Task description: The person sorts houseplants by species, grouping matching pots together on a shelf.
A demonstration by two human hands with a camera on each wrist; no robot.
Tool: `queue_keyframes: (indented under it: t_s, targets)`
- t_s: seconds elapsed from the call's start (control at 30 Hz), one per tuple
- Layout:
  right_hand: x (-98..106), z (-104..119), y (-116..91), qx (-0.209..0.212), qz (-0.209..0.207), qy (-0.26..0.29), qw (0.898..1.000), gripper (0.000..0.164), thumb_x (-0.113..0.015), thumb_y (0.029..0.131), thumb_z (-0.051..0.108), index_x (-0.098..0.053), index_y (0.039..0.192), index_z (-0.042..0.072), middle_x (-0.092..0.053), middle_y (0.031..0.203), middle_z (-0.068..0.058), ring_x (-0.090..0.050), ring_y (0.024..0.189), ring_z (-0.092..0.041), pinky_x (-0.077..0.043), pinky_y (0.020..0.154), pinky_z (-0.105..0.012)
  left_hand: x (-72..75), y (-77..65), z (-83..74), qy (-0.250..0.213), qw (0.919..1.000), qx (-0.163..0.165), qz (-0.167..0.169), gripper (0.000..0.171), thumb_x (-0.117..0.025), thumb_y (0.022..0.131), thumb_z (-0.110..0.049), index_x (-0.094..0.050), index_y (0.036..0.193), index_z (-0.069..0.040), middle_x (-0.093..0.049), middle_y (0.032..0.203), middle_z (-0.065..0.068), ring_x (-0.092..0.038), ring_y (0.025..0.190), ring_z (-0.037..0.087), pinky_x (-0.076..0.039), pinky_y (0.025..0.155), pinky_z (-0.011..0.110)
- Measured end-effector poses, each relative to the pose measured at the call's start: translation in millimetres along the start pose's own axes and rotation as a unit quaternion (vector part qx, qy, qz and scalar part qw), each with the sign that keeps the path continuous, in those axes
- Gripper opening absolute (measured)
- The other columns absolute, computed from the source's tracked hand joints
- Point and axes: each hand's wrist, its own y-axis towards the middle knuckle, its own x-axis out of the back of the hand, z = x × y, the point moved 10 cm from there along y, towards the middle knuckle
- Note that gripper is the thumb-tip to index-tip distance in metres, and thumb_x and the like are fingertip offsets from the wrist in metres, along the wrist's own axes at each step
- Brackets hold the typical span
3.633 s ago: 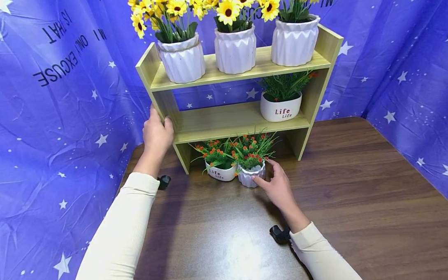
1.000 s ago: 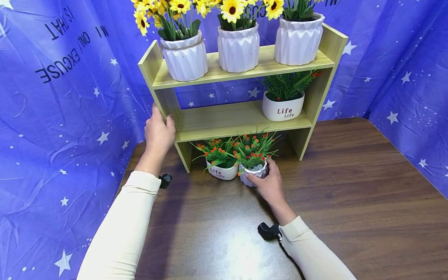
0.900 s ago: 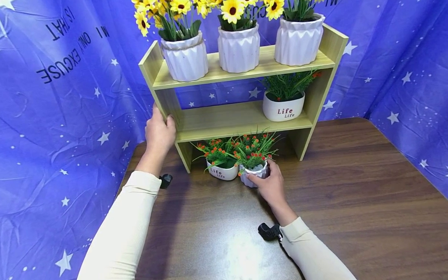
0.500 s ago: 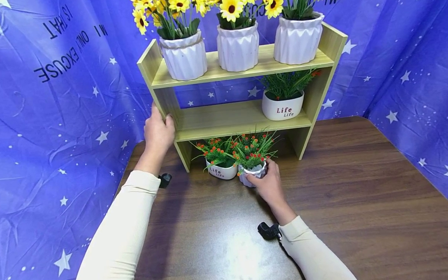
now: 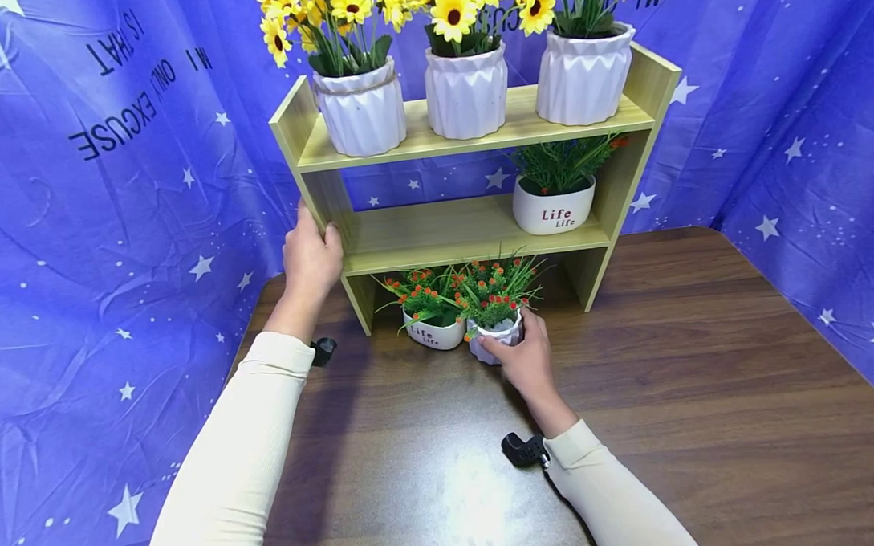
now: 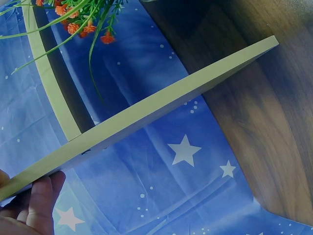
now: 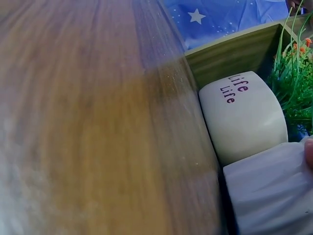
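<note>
My left hand (image 5: pixel 310 257) grips the left side panel of a light wooden shelf rack (image 5: pixel 436 233); in the left wrist view, fingers (image 6: pixel 43 203) lie against that panel (image 6: pixel 146 110). With its thumb in front and fingers at the right side, my right hand (image 5: pixel 528 356) holds a white ribbed flowerpot (image 5: pixel 478 350) of orange-red flowers and grass. It stands at the front of the rack's bottom level. Just left of it is an oval white "Life" planter (image 5: pixel 439 337) with similar flowers. Side by side in the right wrist view are the ribbed pot (image 7: pixel 269 196) and "Life" planter (image 7: pixel 244 117).
Three white pots of yellow sunflowers line the top shelf, the middle one (image 5: pixel 467 95) among them. Another "Life" planter (image 5: pixel 554 209) sits at the right of the middle shelf. A brown wooden table (image 5: pixel 672 377) carries the rack, and a blue star-printed curtain (image 5: pixel 120 316) surrounds it.
Since the earliest frame my right hand has shifted left and its thumb has come further across the front of the ribbed pot. Over the last second nothing has visibly moved.
</note>
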Motion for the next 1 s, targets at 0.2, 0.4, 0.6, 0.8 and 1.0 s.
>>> queue_keyframes:
  t_s: [0.2, 0.4, 0.6, 0.8, 1.0]
  targets:
    - [10, 9, -3, 0.020, -0.019, 0.015, 1.000, 0.085, -0.091, 0.069, 0.018, -0.049, 0.140, -0.002, -0.050, 0.129, -0.019, -0.048, 0.118, -0.031, -0.037, 0.101, -0.041, -0.1, 0.2, 0.6, -0.001, 1.0000, -0.001, -0.003, 0.048, -0.051, 0.098, -0.018, -0.040, 0.144, -0.010, -0.063, 0.120, 0.031, -0.058, 0.110, 0.054, -0.043, 0.090, 0.061]
    - [21, 19, -7, 0.026, -0.031, 0.027, 0.999, 0.082, -0.090, 0.069, 0.015, -0.050, 0.138, -0.004, -0.051, 0.126, -0.018, -0.049, 0.115, -0.029, -0.038, 0.098, -0.040, 0.2, 0.6, 1.0, 0.000, 1.0000, -0.002, -0.001, 0.050, -0.051, 0.098, -0.019, -0.038, 0.146, -0.011, -0.062, 0.120, 0.031, -0.058, 0.111, 0.053, -0.043, 0.091, 0.060]
    - [33, 31, -10, 0.035, -0.041, 0.025, 0.998, 0.071, -0.090, 0.069, 0.016, -0.057, 0.129, -0.003, -0.053, 0.121, -0.015, -0.052, 0.110, -0.027, -0.042, 0.090, -0.038, 0.0, 0.7, 1.4, 0.001, 1.0000, -0.003, -0.001, 0.048, -0.051, 0.098, -0.019, -0.040, 0.144, -0.010, -0.062, 0.120, 0.031, -0.058, 0.111, 0.053, -0.043, 0.091, 0.061]
    - [44, 52, -12, 0.059, -0.047, 0.030, 0.997, 0.063, -0.090, 0.069, 0.014, -0.060, 0.124, 0.001, -0.053, 0.117, -0.013, -0.052, 0.107, -0.025, -0.042, 0.085, -0.038, 0.1, 0.3, 0.5, -0.001, 1.0000, -0.003, 0.001, 0.049, -0.051, 0.098, -0.018, -0.039, 0.145, -0.010, -0.063, 0.119, 0.031, -0.059, 0.110, 0.053, -0.044, 0.091, 0.061]
    - [54, 70, -11, 0.079, -0.056, 0.030, 0.995, 0.060, -0.090, 0.068, 0.011, -0.063, 0.121, 0.003, -0.054, 0.114, -0.012, -0.051, 0.104, -0.021, -0.040, 0.086, -0.040, -0.1, -0.4, -0.4, -0.005, 1.0000, -0.004, 0.004, 0.050, -0.051, 0.098, -0.018, -0.038, 0.146, -0.011, -0.063, 0.119, 0.031, -0.059, 0.109, 0.053, -0.044, 0.090, 0.061]
